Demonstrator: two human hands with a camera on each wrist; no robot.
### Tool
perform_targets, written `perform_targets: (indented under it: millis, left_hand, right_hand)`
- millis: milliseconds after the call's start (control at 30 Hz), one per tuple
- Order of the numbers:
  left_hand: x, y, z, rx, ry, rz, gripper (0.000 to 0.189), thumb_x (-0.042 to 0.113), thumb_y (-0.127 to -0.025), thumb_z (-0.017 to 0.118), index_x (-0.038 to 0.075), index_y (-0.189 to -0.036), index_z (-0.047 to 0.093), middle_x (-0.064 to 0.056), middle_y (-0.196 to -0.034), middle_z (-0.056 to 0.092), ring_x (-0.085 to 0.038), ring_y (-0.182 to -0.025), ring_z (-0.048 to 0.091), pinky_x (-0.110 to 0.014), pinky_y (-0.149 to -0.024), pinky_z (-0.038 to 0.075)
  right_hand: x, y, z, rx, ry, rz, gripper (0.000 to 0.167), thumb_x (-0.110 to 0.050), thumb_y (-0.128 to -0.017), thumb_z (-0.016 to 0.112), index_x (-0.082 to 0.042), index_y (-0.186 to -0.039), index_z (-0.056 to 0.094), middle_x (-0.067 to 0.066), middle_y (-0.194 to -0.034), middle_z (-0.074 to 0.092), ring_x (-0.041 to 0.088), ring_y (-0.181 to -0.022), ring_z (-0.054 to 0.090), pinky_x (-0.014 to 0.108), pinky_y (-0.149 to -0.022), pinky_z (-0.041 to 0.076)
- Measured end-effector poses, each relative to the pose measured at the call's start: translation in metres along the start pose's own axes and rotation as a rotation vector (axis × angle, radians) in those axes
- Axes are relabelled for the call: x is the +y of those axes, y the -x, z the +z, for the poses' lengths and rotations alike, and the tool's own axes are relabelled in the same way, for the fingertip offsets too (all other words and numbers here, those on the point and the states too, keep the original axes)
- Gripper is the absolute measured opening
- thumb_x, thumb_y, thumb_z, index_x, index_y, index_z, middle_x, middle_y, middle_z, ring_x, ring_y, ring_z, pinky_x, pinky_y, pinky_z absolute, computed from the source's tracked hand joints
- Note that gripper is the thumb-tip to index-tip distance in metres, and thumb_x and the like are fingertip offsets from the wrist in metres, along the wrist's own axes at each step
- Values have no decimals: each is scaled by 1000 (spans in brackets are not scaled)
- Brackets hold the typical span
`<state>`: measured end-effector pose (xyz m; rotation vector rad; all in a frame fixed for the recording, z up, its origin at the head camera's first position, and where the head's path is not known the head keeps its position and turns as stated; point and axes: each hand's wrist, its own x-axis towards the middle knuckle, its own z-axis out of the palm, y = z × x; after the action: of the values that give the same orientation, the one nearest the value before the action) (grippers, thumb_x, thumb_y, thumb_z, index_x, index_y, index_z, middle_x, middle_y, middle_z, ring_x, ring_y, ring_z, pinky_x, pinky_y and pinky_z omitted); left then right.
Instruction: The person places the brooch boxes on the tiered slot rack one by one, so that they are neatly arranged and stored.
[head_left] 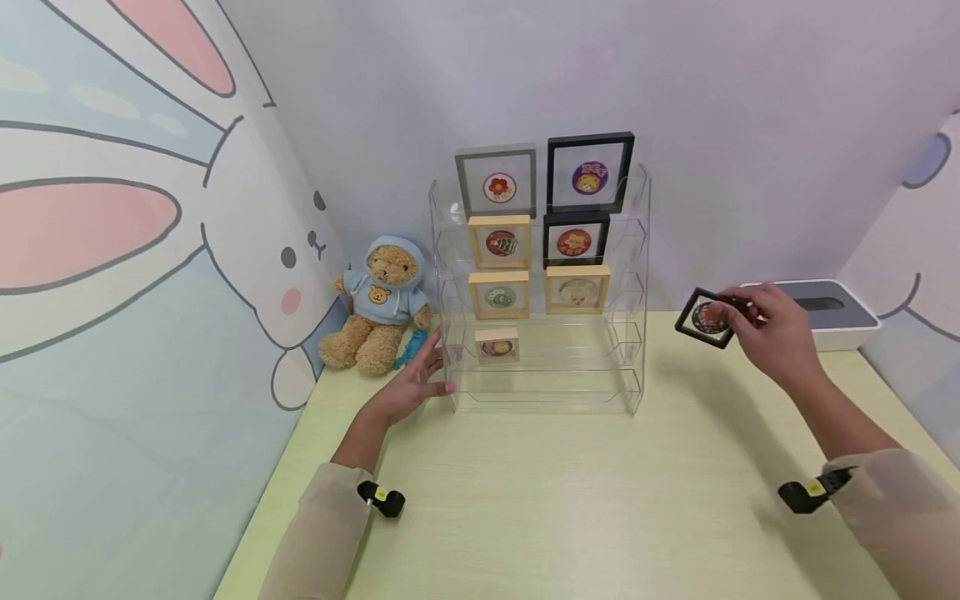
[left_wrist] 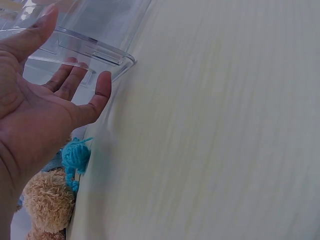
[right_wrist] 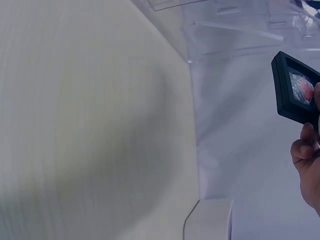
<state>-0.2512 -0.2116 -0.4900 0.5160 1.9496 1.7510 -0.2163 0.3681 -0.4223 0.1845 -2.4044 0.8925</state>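
My right hand (head_left: 776, 333) pinches a small black frame (head_left: 684, 323) with a round red and dark picture in it, held above the table to the right of the rack. In the right wrist view the black frame (right_wrist: 284, 92) shows at the right edge, with thumb and fingers on it. My left hand (head_left: 408, 387) touches the left side of the clear tiered rack (head_left: 547, 400), its fingers spread and nearly straight. Several small frames stand on the rack's tiers: a grey frame (head_left: 497, 152) and black frame (head_left: 552, 175) on top, wooden ones lower, a small wooden frame (head_left: 497, 336) below.
A teddy bear (head_left: 390, 283) in a blue hoodie sits left of the rack, with a turquoise yarn piece (head_left: 411, 347) beside it. A white box (head_left: 832, 337) with a grey top stands at the back right. Walls border the pale table (head_left: 570, 500) behind and at the sides.
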Motion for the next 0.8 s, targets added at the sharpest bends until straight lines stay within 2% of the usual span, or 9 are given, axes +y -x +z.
perform_targets:
  millis: [100,200,267,433,500,667,800]
  left_hand:
    - [-1,1,-1,1,-4,3,112,7,-106,74,49,-176,-2,-15,-182,21,-39,-172,16,-56,-128,36]
    - [-2,1,-1,1,-7,4,111,7,-106,74,50,-176,-2,-15,-182,21,-39,-172,16,-54,-127,37]
    - [-2,1,-2,0,-8,5,111,8,-106,74,50,-176,-2,-15,-182,21,-39,-172,16,-53,-126,38]
    - [-3,2,-2,-2,-5,10,111,8,-106,74,50,-176,-2,-15,-182,21,-39,-172,16,-50,-126,39]
    - [-2,2,-2,-2,-6,13,112,7,-106,74,49,-176,-3,-16,-182,21,-40,-172,16,-47,-125,41]
    - [-3,2,-2,-7,-4,22,111,6,-107,73,48,-177,-3,-17,-182,20,-41,-171,15,-39,-120,45]
    - [-3,1,-2,-9,0,25,110,6,-107,72,48,-177,-3,-17,-182,19,-41,-171,15,-38,-119,45]
  right_hand:
    - [-17,-4,-2,17,-27,-49,24,1,-98,81,-5,-122,82,-19,-99,55,-8,-81,46,5,-68,37]
    - [-36,-7,-2,23,-63,-107,28,5,-96,82,-5,-122,82,-27,-100,53,-9,-83,49,2,-69,39]
    - [-49,-7,0,18,-83,-154,31,9,-94,82,-4,-122,82,-22,-102,56,-10,-85,51,1,-71,41]
    - [-78,-9,11,4,-85,-285,36,16,-87,84,0,-119,80,3,-102,63,-9,-81,50,2,-71,42]
    - [-87,-10,18,-5,-80,-347,38,17,-85,86,0,-118,80,9,-101,64,-7,-79,48,5,-69,41]
    - [-104,-15,42,-49,-99,-490,42,16,-82,88,0,-119,79,12,-100,63,3,-76,48,11,-68,41]
    - [-113,-16,64,-80,-60,-563,40,9,-83,91,-1,-119,79,11,-101,62,11,-78,52,19,-67,44]
